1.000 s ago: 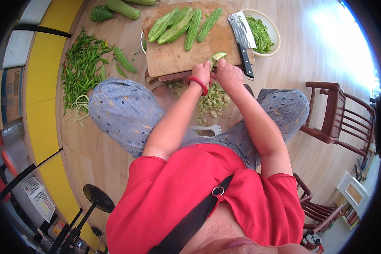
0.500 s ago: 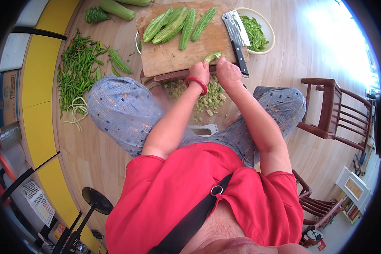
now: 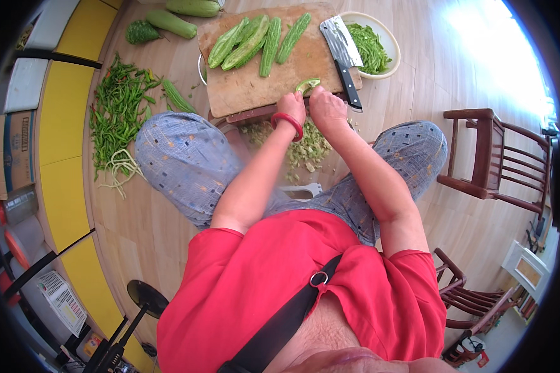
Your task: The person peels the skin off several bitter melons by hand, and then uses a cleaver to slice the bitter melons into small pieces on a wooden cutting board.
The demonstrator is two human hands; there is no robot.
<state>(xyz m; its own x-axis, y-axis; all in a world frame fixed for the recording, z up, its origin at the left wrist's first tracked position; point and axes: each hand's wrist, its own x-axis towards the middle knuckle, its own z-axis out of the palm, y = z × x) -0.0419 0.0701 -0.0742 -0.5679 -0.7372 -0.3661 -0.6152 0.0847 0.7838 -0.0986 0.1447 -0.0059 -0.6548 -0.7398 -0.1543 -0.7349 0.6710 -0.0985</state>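
Note:
At the near edge of the wooden cutting board [image 3: 242, 93], my left hand [image 3: 291, 108], below a red bangle, is closed on one end of a short, hollowed bitter melon piece [image 3: 307, 86]. My right hand [image 3: 328, 109] is closed beside it, its fingers at the piece's other end; the fingertips are partly hidden. Several long bitter melon halves [image 3: 270, 46] lie towards the back of the board. A cleaver [image 3: 341, 43] with a black handle rests along the board's right side, apart from my right hand.
Pale melon scraps [image 3: 310, 149] lie on the floor between my knees. A white bowl [image 3: 392, 46] of green slices stands right of the board. Green chillies [image 3: 119, 102] are heaped at left, near larger gourds [image 3: 171, 23]. A wooden chair [image 3: 488, 155] stands at right.
The view has shifted slightly, and the board appears a little further left and lower. Both hands stay at the bitter melon piece, with only small movement.

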